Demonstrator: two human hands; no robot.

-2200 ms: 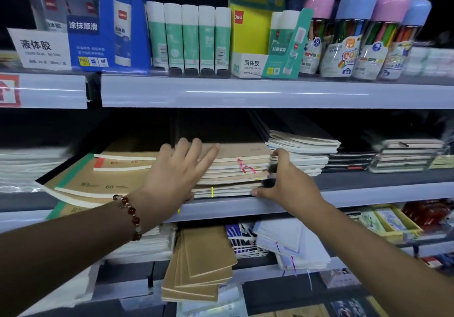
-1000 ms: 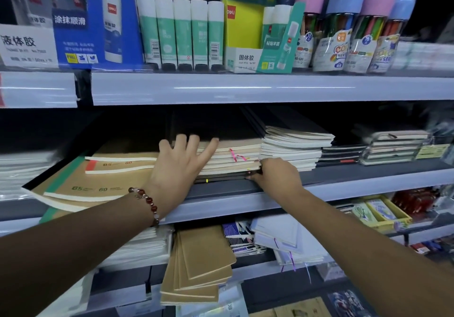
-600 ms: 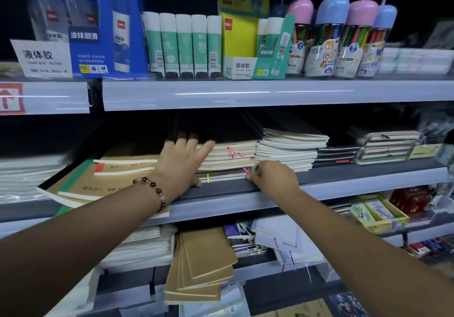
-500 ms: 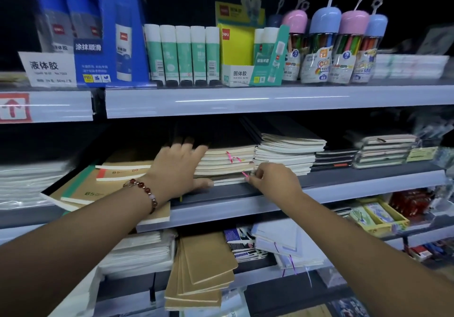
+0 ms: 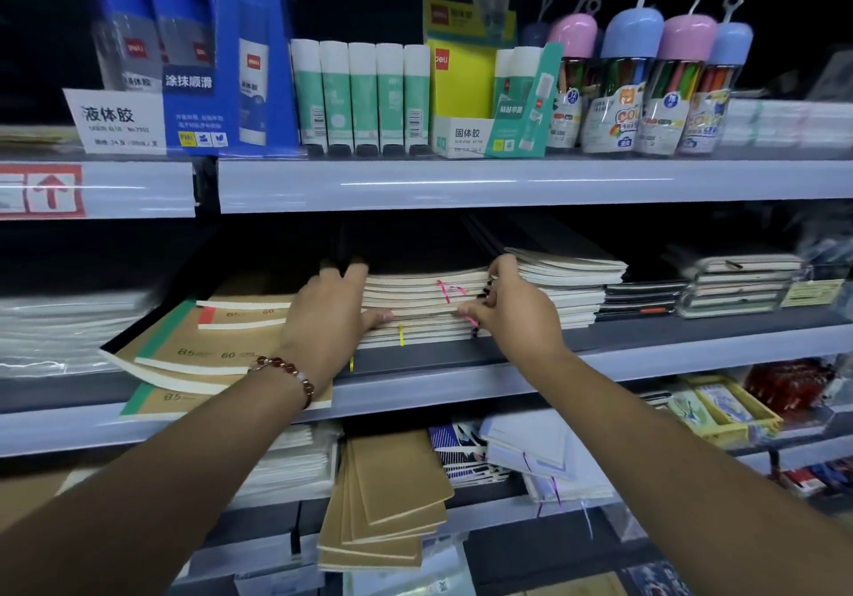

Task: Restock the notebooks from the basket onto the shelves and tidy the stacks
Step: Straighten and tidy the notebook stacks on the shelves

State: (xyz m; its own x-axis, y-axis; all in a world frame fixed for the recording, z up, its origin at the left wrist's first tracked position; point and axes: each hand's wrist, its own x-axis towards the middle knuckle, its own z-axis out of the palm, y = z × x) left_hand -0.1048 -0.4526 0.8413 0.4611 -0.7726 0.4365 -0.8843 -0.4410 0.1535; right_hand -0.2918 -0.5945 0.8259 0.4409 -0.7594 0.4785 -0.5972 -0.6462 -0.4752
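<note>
- Nearest, on the lowest shelf in view, a fanned pile of brown notebooks (image 5: 387, 498) hangs over the shelf edge, with white notebooks (image 5: 526, 452) just beside it on the right.
- Both arms reach up from the bottom corners; the left wrist carries a bracelet (image 5: 286, 371) of red beads.
- On the middle shelf (image 5: 646, 355), the left hand (image 5: 327, 314) lies on the left end of a stack of notebooks (image 5: 422, 304), fingers extended over its top and the thumb pressed on the front edges.
- The right hand (image 5: 512, 314) grips the right end of the same stack, fingers curled over the top corner and the thumb on the front edges.
- Left of this stack lie loose brown notebooks (image 5: 198, 346) marked "B5 60", tilted, one sticking out over the shelf edge.
- Right of the stack stands another pile of pale notebooks (image 5: 567, 286), touching it, then a pile of dark notebooks (image 5: 641, 300).
- Farthest, on the top shelf (image 5: 507, 184), stand blue glue boxes (image 5: 194, 60), green glue sticks (image 5: 360, 97) and tubes of colored pens (image 5: 646, 74).
</note>
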